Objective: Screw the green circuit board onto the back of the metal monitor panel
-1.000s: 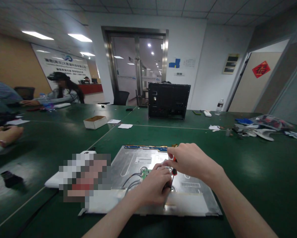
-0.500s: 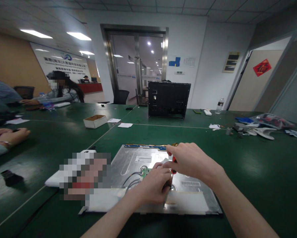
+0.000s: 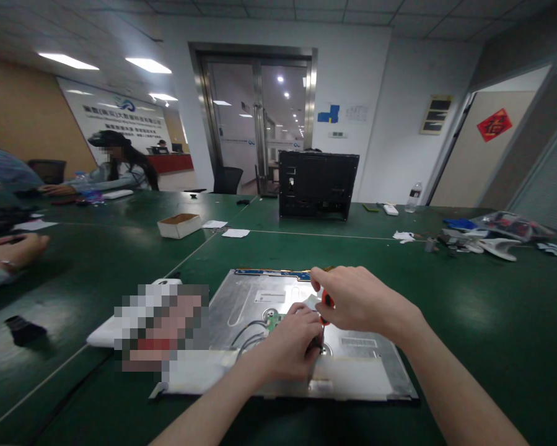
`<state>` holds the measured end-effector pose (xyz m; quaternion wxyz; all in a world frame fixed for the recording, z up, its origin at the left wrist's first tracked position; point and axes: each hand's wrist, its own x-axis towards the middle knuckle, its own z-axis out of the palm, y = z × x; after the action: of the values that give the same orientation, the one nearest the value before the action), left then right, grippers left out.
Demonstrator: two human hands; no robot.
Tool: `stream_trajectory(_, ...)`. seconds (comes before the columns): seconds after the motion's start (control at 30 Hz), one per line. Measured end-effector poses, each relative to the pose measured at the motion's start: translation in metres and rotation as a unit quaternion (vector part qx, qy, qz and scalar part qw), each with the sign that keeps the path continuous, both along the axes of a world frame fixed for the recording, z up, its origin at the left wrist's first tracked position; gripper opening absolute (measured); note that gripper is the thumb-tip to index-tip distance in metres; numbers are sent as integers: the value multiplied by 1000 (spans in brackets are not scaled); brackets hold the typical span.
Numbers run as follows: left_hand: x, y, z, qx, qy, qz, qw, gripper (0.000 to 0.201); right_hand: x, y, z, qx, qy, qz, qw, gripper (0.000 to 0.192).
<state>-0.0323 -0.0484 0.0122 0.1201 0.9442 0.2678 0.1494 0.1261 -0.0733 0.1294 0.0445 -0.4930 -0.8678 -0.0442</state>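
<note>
The work looks mid-way: the metal panel (image 3: 278, 328) lies flat on the green table (image 3: 468, 322), the right hand (image 3: 357, 300) gripping a red-handled screwdriver (image 3: 326, 303) upright, the left hand (image 3: 290, 347) closed around its tip, small circuit board (image 3: 272, 322) and wires (image 3: 245, 334) still attached.

A black monitor casing (image 3: 318, 185) stands upright; left of it a small cardboard box (image 3: 179, 225), right of it a water bottle (image 3: 413, 198).

2 bare forearms, no sleeves; left hand (image 3: 290, 348) and right hand (image 3: 359, 300) without gloves, rings or watch
</note>
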Motion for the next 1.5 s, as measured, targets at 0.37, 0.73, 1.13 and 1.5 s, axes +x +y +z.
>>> stream_trajectory(0.37, 0, 1, 0, 3, 5, 0, 1000, 11, -3, 1, 1, 9, -21, -31, 999, 15)
stream_trajectory(0.73, 0, 1, 0, -9, 4, -1, 1000, 11, -3, 0, -1, -11, -7, -28, 1000, 20)
stream_trajectory(1.13, 0, 1, -2, -2, 9, -3, 1000, 13, -1, -2, -1, -16, 7, 11, 1000, 17)
stream_trajectory(1.5, 0, -1, 3, 1, 14, 1, 1000, 12, -6, 0, 1, 6, -33, -49, 998, 21)
